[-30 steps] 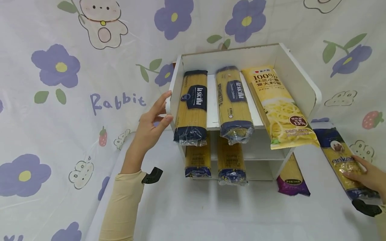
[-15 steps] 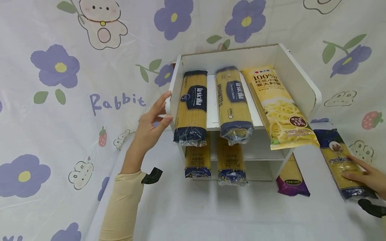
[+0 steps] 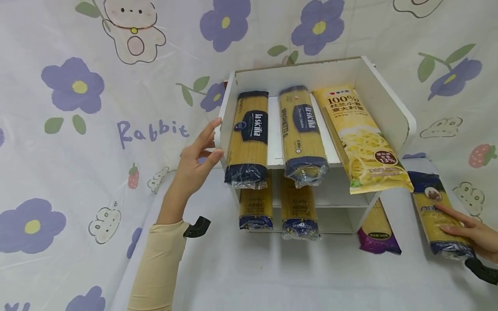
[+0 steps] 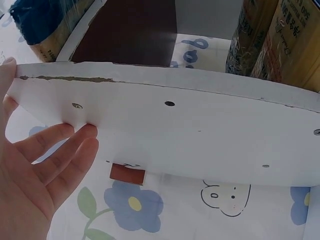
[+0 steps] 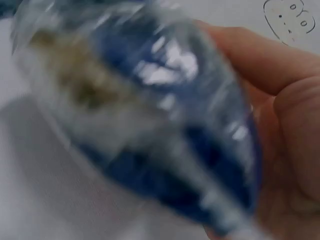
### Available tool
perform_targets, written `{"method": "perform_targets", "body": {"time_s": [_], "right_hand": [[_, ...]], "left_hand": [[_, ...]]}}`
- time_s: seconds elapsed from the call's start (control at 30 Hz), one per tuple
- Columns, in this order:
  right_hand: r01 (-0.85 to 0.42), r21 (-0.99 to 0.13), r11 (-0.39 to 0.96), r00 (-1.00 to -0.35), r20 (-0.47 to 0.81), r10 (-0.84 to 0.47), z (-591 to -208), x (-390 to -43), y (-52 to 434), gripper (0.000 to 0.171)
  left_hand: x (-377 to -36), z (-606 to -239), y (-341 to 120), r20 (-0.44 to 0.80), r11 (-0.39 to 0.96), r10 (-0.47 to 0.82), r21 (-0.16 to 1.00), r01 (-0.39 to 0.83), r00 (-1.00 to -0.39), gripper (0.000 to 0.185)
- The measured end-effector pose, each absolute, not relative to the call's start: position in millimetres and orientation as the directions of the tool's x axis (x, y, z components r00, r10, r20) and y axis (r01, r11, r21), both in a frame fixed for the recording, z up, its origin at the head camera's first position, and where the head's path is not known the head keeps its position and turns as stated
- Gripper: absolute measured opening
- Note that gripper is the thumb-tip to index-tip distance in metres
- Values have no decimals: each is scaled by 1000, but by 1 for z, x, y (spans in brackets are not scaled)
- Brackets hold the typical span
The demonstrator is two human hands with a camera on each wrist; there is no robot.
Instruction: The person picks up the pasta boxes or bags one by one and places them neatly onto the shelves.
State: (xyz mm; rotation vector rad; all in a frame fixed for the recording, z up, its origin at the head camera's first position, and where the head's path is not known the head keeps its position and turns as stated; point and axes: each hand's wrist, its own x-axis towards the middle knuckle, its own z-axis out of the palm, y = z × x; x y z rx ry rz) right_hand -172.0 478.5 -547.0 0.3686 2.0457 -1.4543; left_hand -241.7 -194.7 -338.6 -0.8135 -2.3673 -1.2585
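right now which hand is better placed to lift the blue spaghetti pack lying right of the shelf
Right. The right hand already rests on that spaghetti pack, while the left hand is steadying the shelf on its far side.

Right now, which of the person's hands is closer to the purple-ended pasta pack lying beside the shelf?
The right hand. It grips a blue pasta pack just right of the purple-ended pack; the left hand touches the shelf, on its far side.

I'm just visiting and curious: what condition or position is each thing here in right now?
White shelf: upright, steadied at its left side panel.
Left hand: fingers straight against the shelf's side.
Right hand: fingers on the blue-ended pasta packet.
Blue-ended pasta packet: lying flat on the table, sealed.
Yellow pasta bag: on the top shelf, overhanging.
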Motion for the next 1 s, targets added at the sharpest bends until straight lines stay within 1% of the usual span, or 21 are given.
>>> {"method": "perform_targets", "body": {"time_s": [0.17,0.27,0.37,0.5,0.6,0.7,0.87,1.0], "right_hand": [[513,-778,362,-813,-576,-86,-552,-169,478,65],[474,-792,384,-843,-534,-62,-559,-165,475,71],[452,-808,377,-866,-499,-31,-566,-160,473,77],[439,-829,348,-886,-464,12,-574,-157,473,80],[425,-829,364,-897,-440,45,-576,-157,471,81],[411,-826,387,-906,-418,69,-575,-157,470,81],[316,-865,390,-947,-309,83,-567,-154,468,79],[240,-885,400,-971,-223,89,-543,-153,458,78]], "left_hand": [[-241,-339,-194,531,447,323,644,620,-784,73],[-241,-340,-193,533,448,323,642,622,-782,73],[-242,-340,-193,532,448,326,641,623,-782,72],[-242,-340,-193,533,447,325,641,624,-781,73],[-241,-339,-193,536,448,321,641,624,-781,75],[-241,-339,-193,535,450,319,641,621,-783,75],[-241,-339,-194,537,451,319,639,623,-781,75],[-241,-339,-194,539,449,320,637,626,-779,75]]}}
